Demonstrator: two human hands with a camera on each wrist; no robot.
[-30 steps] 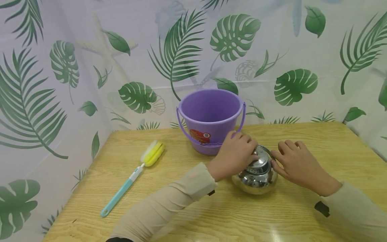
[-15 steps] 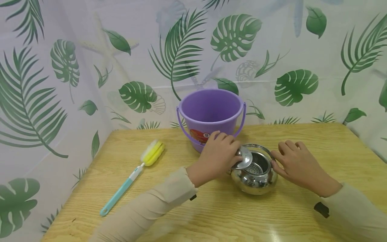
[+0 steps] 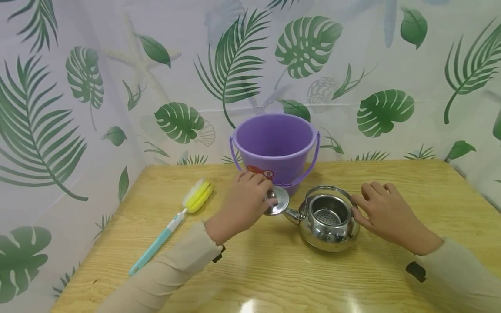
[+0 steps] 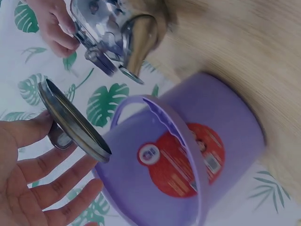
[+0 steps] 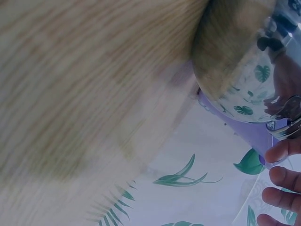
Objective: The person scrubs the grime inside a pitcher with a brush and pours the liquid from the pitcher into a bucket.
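Note:
In the head view my left hand (image 3: 244,204) pinches the knob of a round metal lid (image 3: 279,201), held in front of the bucket and left of the teapot's spout (image 3: 292,215). The left wrist view shows the lid (image 4: 75,125) from its rim side, thumb and fingers at the knob. A shiny steel teapot (image 3: 328,238) stands upright on the table, its top uncovered, with a perforated strainer (image 3: 328,216) inside. My right hand (image 3: 383,215) holds the teapot's raised handle (image 3: 328,188) at its right side between thumb and forefinger.
A purple bucket (image 3: 291,167) with its handle lowered stands behind the lid and teapot. On the left of the wooden table (image 3: 297,278) lies a brush (image 3: 164,234) with a yellow-and-white sponge head and a turquoise handle. Leaf-patterned cloth (image 3: 250,65) hangs behind.
My left hand has lifted the lid off the teapot and carried it left past the spout, exposing the strainer. The right hand has kept its place on the handle.

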